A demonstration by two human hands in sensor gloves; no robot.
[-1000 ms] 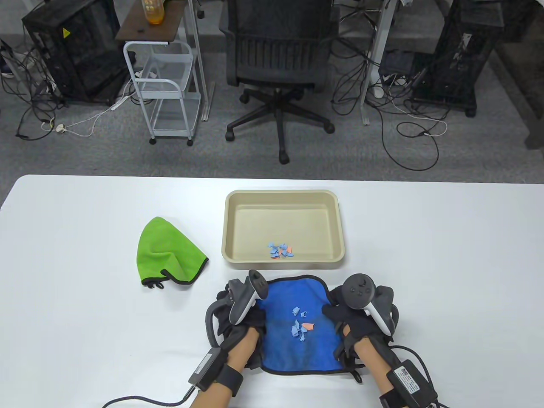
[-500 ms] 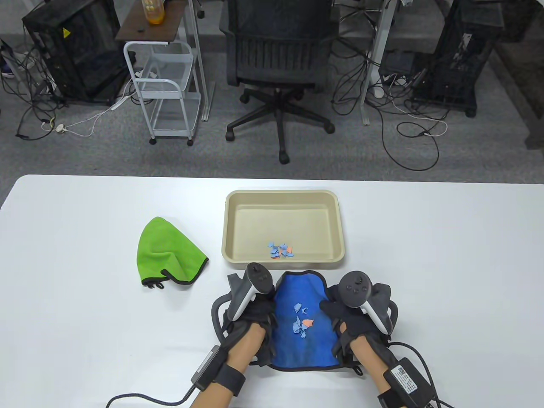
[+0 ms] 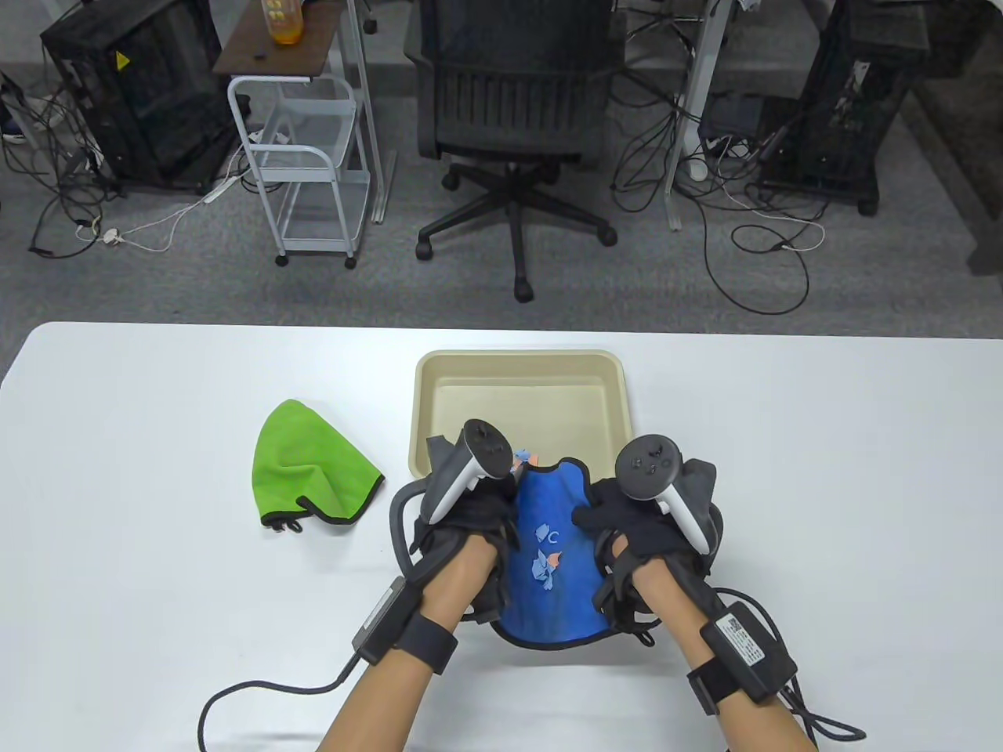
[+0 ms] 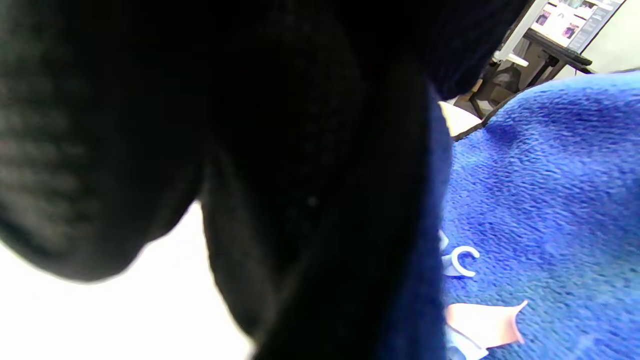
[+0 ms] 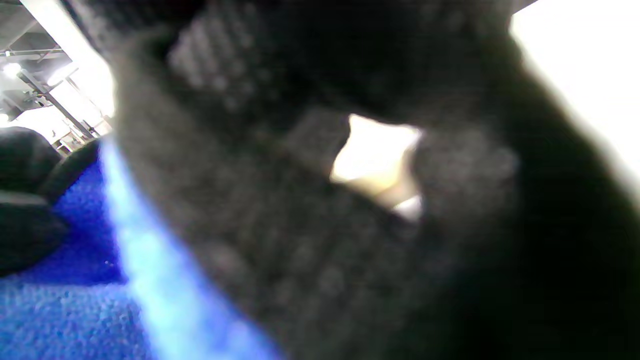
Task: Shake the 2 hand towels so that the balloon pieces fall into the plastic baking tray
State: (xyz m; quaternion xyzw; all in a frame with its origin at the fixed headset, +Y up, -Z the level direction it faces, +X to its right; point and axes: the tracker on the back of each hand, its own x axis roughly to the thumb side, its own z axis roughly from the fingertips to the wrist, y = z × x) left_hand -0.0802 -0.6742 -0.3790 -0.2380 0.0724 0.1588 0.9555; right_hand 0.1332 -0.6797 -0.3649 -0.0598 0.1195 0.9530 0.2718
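A blue hand towel [image 3: 558, 580] hangs cupped between my two hands, lifted off the table, its far edge over the near rim of the beige plastic tray [image 3: 520, 376]. My left hand [image 3: 470, 517] grips its left side and my right hand [image 3: 627, 521] grips its right side. Several balloon pieces [image 3: 544, 560] lie in the towel's sagging middle; the left wrist view shows the blue towel [image 4: 545, 210] with a pale ring and a pink balloon scrap [image 4: 480, 320] on it. More pieces [image 3: 523, 457] lie in the tray, partly hidden by my left hand. A green hand towel [image 3: 309, 464] lies crumpled to the left.
The white table [image 3: 823, 486] spreads wide on both sides. Past its far edge stand an office chair [image 3: 517, 117], a white wire cart [image 3: 309, 157] and cables on the floor. Glove cables trail off the table's near edge.
Both hands have gathered the blue towel's sides inward, lifted it and carried it forward toward the tray. The towel has narrowed into a trough, with the pieces still in its middle.
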